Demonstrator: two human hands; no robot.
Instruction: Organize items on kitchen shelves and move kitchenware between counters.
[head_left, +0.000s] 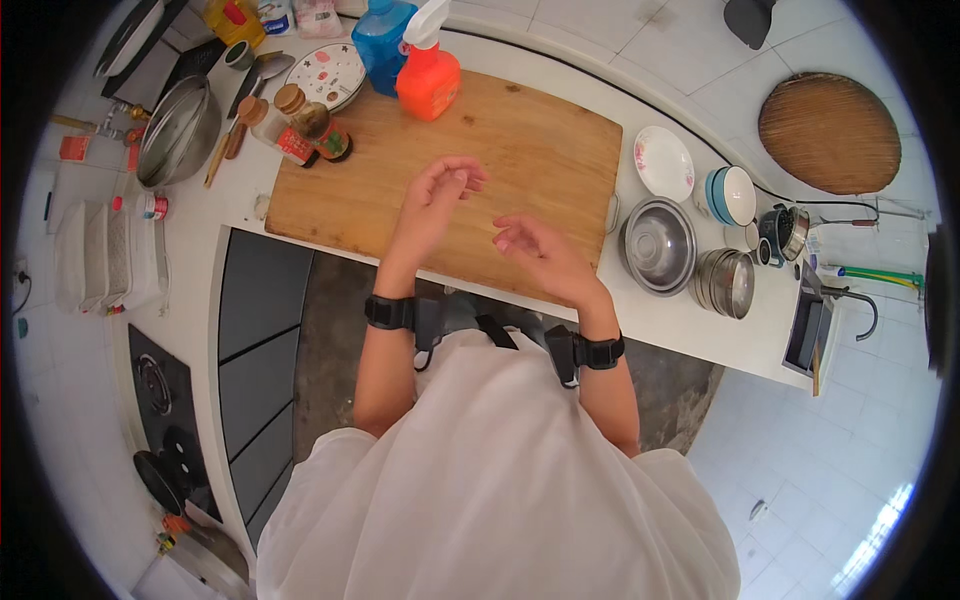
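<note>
Both of my hands hover over a large wooden cutting board (525, 142) on the white counter. My left hand (448, 184) holds nothing, its fingers loosely curled and apart. Lower and to the right, my right hand (531, 244) is likewise without anything in it, fingers slightly bent. An orange spray bottle (427, 84) with a white trigger head stands at the board's far edge, beside a blue plastic bottle (379, 45). Two cork-topped glass jars, one with pale contents (276, 135) and one with dark contents (319, 127), stand at the board's left end. Black straps circle both wrists.
Left of the board are a patterned plate (326, 75), metal basins (178, 131) and a gas hob (161, 405). On the right stand a floral plate (664, 163), a steel bowl (660, 244), stacked metal bowls (724, 281), blue-rimmed bowls (731, 195) and a sink (810, 322).
</note>
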